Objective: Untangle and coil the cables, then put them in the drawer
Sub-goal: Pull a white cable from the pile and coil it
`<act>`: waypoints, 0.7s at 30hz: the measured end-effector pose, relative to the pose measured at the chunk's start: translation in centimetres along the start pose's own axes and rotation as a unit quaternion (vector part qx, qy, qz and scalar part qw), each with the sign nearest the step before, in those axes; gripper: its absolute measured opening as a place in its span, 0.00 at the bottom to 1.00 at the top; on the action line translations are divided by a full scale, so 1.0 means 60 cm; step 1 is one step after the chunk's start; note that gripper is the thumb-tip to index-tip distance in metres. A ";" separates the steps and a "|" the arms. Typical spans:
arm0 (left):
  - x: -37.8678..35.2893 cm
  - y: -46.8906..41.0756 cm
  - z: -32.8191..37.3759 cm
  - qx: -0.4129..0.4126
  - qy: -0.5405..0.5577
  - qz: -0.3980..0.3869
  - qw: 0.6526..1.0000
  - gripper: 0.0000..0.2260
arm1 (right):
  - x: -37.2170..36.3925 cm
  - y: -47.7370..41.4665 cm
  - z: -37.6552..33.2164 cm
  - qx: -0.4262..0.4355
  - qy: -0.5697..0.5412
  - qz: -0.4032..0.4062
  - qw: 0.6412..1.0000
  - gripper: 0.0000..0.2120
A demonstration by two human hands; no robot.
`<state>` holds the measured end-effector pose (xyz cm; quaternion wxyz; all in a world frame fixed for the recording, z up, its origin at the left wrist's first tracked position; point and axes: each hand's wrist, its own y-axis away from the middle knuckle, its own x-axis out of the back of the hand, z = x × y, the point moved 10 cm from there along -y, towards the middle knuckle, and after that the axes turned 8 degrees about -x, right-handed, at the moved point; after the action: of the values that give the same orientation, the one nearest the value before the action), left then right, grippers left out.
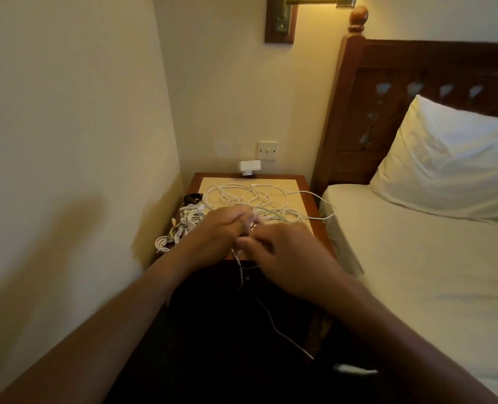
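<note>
A bed (416, 258) with a white pillow (451, 161) stood on the right, and a wooden nightstand (314, 196) sat between it and the wall. A loose tangle of white cables (250, 196) lay spread over the nightstand's top, with a smaller bunch of white cables (183, 223) at its left edge. Above the near edge, the left hand (215, 228) and right hand (285, 252) met, fingers pinched close together on a thin white cable (271, 316) that hung down from them in front of the nightstand. A small white adapter (250, 168) stood at the back.
</note>
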<state>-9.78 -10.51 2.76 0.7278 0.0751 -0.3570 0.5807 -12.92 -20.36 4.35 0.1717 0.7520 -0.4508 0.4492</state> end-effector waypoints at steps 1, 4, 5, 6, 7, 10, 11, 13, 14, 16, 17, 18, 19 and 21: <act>-0.010 0.007 -0.001 -0.001 -0.001 -0.058 0.998 0.17 | 0.020 -0.010 0.017 -0.008 0.000 0.006 1.000 0.14; -0.013 0.032 -0.014 0.069 0.057 -0.157 0.984 0.19 | 0.042 -0.035 0.087 -0.026 -0.053 -0.008 0.998 0.15; -0.003 0.038 -0.021 0.089 0.049 -0.168 0.981 0.20 | 0.039 -0.040 0.112 -0.034 -0.073 -0.015 0.997 0.16; 0.010 0.042 -0.027 0.093 0.028 -0.171 0.980 0.19 | 0.036 -0.044 0.135 -0.041 -0.082 -0.015 0.996 0.17; 0.024 0.045 -0.031 0.089 0.016 -0.170 0.981 0.18 | 0.037 -0.047 0.157 -0.045 -0.085 -0.012 0.995 0.17; 0.073 0.054 -0.054 0.105 0.040 -0.115 0.987 0.16 | 0.051 -0.055 0.218 -0.070 -0.112 0.013 0.991 0.18; 0.086 0.056 -0.059 0.107 0.066 -0.089 0.988 0.17 | 0.053 -0.057 0.233 -0.076 -0.117 0.014 0.990 0.17; 0.108 0.058 -0.060 0.105 0.162 -0.016 0.981 0.18 | 0.050 -0.059 0.259 -0.083 -0.116 0.014 0.990 0.12; 0.117 0.060 -0.060 0.109 0.237 0.027 0.965 0.17 | 0.049 -0.060 0.274 -0.088 -0.114 0.021 0.989 0.09; 0.119 0.069 -0.054 0.141 0.384 0.089 0.908 0.14 | 0.052 -0.053 0.314 -0.111 -0.113 0.050 0.986 0.09; 0.109 0.074 -0.043 0.154 0.423 0.096 0.888 0.13 | 0.051 -0.048 0.333 -0.126 -0.109 0.062 0.984 0.10; 0.094 0.079 -0.029 0.157 0.443 0.088 0.878 0.12 | 0.045 -0.043 0.348 -0.139 -0.101 0.065 0.983 0.10; 0.077 0.084 -0.012 0.156 0.453 0.072 0.875 0.12 | 0.034 -0.039 0.358 -0.147 -0.084 0.063 0.983 0.10; 0.043 0.088 0.021 0.143 0.452 0.038 0.879 0.13 | 0.010 -0.031 0.362 -0.149 -0.033 0.062 0.986 0.11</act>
<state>-14.91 -7.46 3.67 0.7690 -0.1061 0.0955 0.6231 0.06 -34.05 -6.55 0.2389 0.7030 -0.5638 0.3617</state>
